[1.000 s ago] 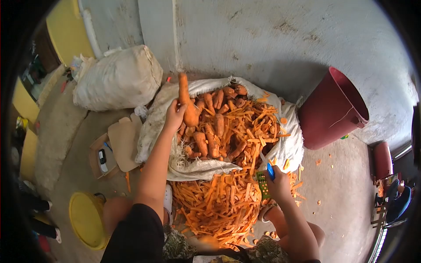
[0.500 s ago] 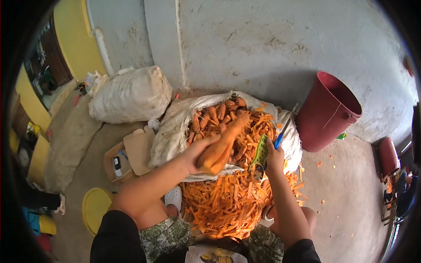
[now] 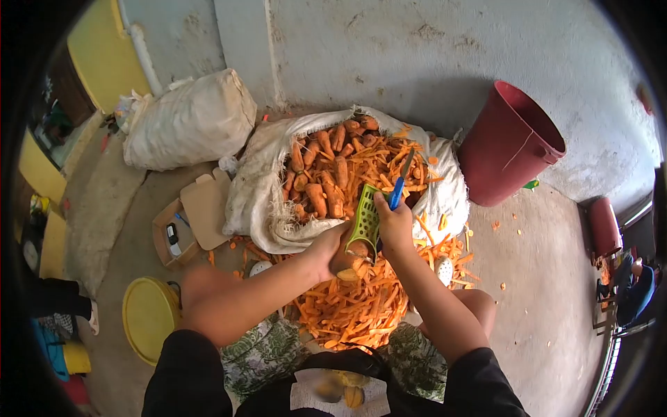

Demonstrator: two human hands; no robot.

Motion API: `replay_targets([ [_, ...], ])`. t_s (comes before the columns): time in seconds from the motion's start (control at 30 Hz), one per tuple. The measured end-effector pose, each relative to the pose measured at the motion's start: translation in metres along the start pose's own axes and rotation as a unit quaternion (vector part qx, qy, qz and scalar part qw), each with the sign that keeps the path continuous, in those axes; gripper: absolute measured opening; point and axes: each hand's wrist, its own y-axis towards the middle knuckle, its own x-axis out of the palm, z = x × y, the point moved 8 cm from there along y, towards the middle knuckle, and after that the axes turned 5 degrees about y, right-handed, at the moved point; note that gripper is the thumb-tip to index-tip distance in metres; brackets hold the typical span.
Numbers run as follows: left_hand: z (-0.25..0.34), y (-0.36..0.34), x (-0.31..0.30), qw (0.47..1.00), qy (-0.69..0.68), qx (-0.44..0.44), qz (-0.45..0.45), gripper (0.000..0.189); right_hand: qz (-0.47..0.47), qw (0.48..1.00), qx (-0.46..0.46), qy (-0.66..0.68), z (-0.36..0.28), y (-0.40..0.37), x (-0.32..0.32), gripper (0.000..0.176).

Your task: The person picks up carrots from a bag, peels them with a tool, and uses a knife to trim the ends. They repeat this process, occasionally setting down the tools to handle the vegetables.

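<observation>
My left hand (image 3: 326, 249) grips a large carrot (image 3: 349, 260) over a heap of orange carrot peelings (image 3: 354, 309) on the floor between my knees. My right hand (image 3: 393, 224) holds a green peeler (image 3: 365, 221) against that carrot, together with a blue-handled knife (image 3: 397, 190) whose blade points up and away. Just beyond my hands lies an open white sack (image 3: 257, 201) filled with whole carrots (image 3: 321, 186) and more peel strips.
A tilted dark red bucket (image 3: 508, 144) stands at the right by the wall. A full tied sack (image 3: 187, 119) lies at the back left. An open cardboard box (image 3: 187, 219) with a phone and a yellow lid (image 3: 147, 328) sit at my left. White slippers lie among the peelings.
My left hand lifted a carrot out of the sack and drew it back over the peel heap. My right hand brought the peeler and knife up to meet it.
</observation>
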Motion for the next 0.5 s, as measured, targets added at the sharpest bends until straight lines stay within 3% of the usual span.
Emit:
replay_targets([
  [0.33,-0.003,0.011,-0.016,0.999,-0.011,-0.020,0.037,0.034,-0.009,0.997,-0.048,-0.066,-0.002,-0.003,0.006,0.019],
  [0.4,-0.004,0.014,-0.017,0.999,-0.006,-0.016,0.035,0.034,-0.002,0.988,-0.106,-0.114,-0.009,-0.005,0.008,0.020],
  [0.5,-0.003,0.018,-0.019,0.999,0.011,-0.006,0.037,0.034,0.016,0.981,-0.122,-0.151,-0.014,-0.008,0.007,0.021],
])
